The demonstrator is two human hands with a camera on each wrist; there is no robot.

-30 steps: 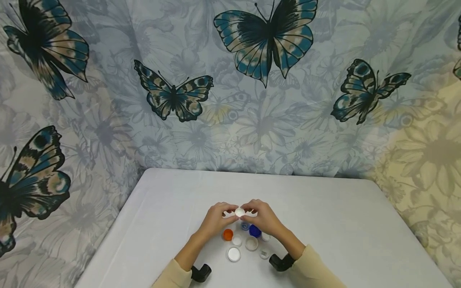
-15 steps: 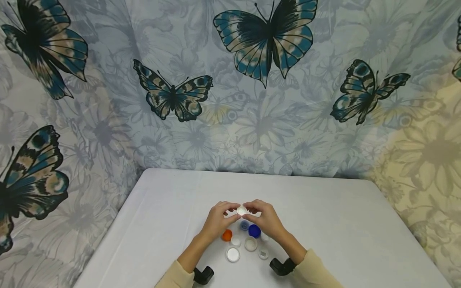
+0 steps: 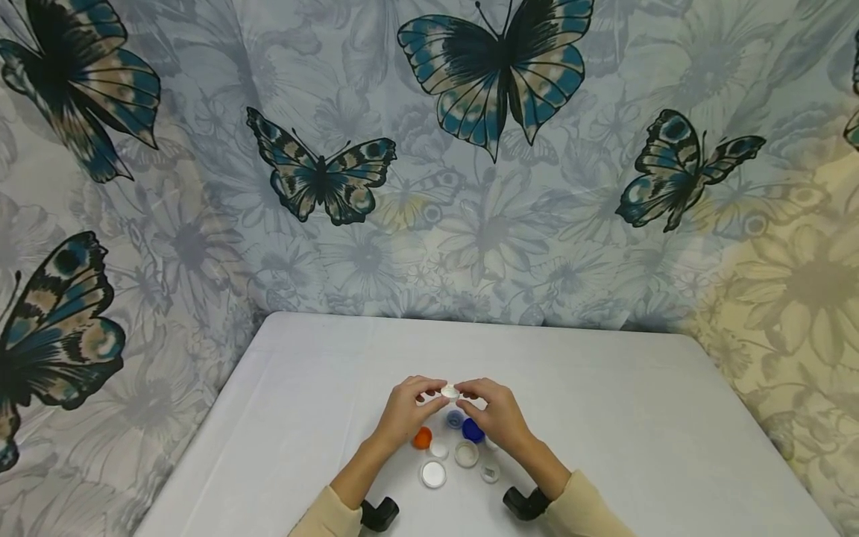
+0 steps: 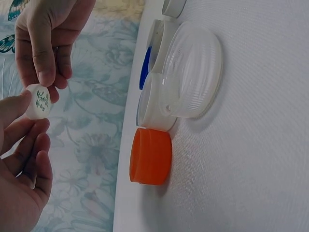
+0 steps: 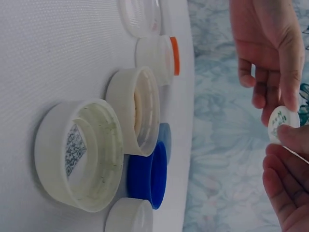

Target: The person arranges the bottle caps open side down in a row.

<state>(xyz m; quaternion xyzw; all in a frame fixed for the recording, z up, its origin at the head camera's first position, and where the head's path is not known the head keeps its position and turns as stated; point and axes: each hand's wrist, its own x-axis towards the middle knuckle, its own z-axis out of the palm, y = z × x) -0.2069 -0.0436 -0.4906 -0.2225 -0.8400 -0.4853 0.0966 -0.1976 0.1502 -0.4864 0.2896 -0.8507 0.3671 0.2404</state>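
A small white bottle cap with green print on its flat face is held up between both hands, above the far side of a group of caps. At its left edge, my left hand pinches it with thumb and fingers. From the other side my right hand holds its edge, the index fingertip right at the rim. In the left wrist view, the printed face of the white bottle cap is turned toward the camera. The right thumb overlaps that face in the right wrist view.
Below the hands, several caps lie on the white table: orange, dark blue, light blue, cream and a wide clear one. Inside another cap is a square code. Patterned cloth hangs behind.
The white bottle cap has moved slightly right and tilted, showing narrower in the head view. The right thumb has shifted a little away from its lower edge. The other caps stay in place.
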